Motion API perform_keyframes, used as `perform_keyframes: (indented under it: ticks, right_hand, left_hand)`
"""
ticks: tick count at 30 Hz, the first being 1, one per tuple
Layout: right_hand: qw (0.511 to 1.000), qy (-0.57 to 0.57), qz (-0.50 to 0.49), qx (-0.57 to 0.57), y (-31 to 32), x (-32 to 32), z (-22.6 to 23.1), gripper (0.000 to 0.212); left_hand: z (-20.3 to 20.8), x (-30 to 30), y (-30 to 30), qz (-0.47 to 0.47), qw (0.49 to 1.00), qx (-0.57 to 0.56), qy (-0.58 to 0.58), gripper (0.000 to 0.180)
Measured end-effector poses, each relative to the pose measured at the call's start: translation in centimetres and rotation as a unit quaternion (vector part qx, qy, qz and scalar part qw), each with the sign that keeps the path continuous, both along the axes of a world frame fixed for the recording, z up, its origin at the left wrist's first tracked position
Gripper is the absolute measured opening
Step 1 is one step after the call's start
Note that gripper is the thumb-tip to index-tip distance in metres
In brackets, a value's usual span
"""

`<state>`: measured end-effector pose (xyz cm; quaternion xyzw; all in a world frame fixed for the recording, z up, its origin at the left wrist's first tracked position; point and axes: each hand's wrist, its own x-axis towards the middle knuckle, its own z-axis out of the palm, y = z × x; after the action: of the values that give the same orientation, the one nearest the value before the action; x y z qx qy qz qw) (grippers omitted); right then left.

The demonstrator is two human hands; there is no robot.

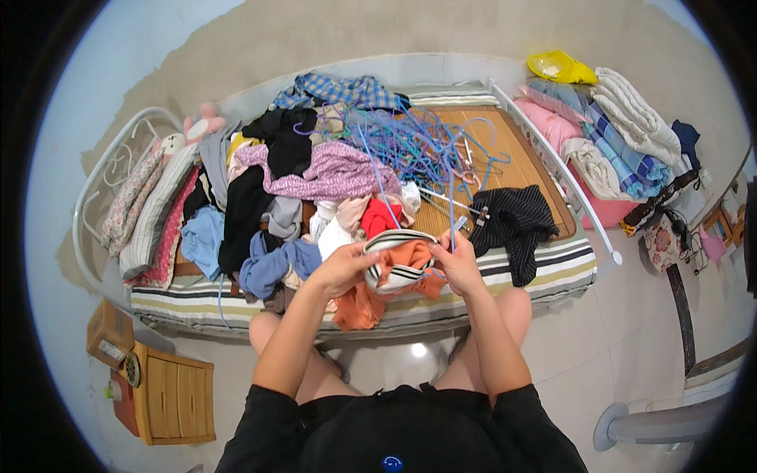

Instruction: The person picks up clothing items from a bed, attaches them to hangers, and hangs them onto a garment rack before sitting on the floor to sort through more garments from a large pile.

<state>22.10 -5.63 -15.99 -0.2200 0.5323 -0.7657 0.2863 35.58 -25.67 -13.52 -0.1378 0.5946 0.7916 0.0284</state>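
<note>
Both of my hands hold an orange garment (400, 266) by its black-and-white striped, stretchy-looking edge, which gapes open between them. My left hand (345, 268) pinches the left side of that edge, while my right hand (460, 264) grips the right side. A thin blue hanger-like rod (451, 189) rises from beside my right hand; whether the fingers also hold it cannot be made out. The lower part of the orange cloth hangs over the bed's front edge. Just beyond my hands lies a red cloth (381, 218) among other clothes.
The bed has a striped sheet (564, 264), a bamboo mat (544, 209) and a white rail (552, 165). A tangle of blue and purple hangers (410, 146) lies behind a clothes heap (331, 169). Black striped clothing (516, 225) is at right. Wooden drawers (177, 394) stand at lower left.
</note>
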Motion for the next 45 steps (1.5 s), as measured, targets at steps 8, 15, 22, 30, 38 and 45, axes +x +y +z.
perform_keyframes:
  ticks: [8, 15, 22, 30, 38, 45]
  right_hand:
    - [0.991, -0.030, 0.054, -0.116, 10.1, 3.5, 2.8, 0.015]
    - [0.990, 0.008, 0.144, 0.007, 16.3, 5.1, 4.6, 0.008]
    - [0.959, 0.075, 0.223, 0.157, 16.6, 4.6, 6.7, 0.014]
    - [0.954, 0.084, 0.249, 0.142, 13.3, 4.4, 4.4, 0.016]
    - [0.976, 0.097, 0.192, 0.024, 16.7, 3.4, 8.5, 0.015]
    - [0.921, 0.005, 0.375, 0.107, 10.1, 3.7, 3.5, 0.016]
  left_hand:
    - [-3.4, -0.6, 0.9, 0.106, 0.945, 0.310, 0.012, 0.038]
    - [-3.5, -1.7, -0.6, 0.220, 0.961, 0.148, 0.072, 0.022]
    - [-2.6, 0.3, -2.3, 0.335, 0.935, -0.066, 0.099, 0.019]
    - [2.1, 1.0, 5.6, 0.309, 0.827, -0.428, 0.194, 0.018]
    - [8.4, 2.2, 4.0, 0.395, 0.746, -0.487, 0.224, 0.017]
    - [4.9, 0.7, 9.3, 0.318, 0.726, -0.540, 0.284, 0.018]
